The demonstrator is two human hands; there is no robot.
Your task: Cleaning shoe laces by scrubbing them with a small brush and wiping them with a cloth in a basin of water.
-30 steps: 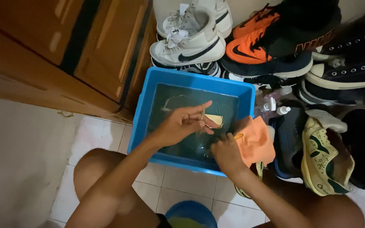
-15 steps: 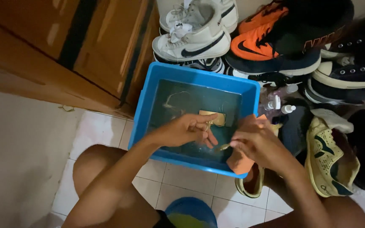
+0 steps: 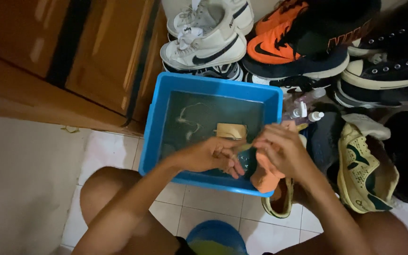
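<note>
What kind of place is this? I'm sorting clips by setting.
Probably a home entryway or shoe corner: piled sneakers, including a white high-top sneaker, a brown wooden cabinet, white floor tiles, and a blue plastic tub of water.

Orange cloth (image 3: 264, 177) over tub rim (image 3: 212, 83)

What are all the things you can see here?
blue tub: 1, blue, on the tiled floor, holds water
laces: pale, floating in the tub
tan piece: 1, in the water by the hands
orange cloth: 1, draped over the tub's right rim
white shoes: pair, behind the tub
orange shoe: 1, behind the tub
small bottles: a few, right of the tub
yellow shoe: 1, far right
wooden cabinet: brown, upper left
left hand: over the water
right hand: on the cloth
</note>
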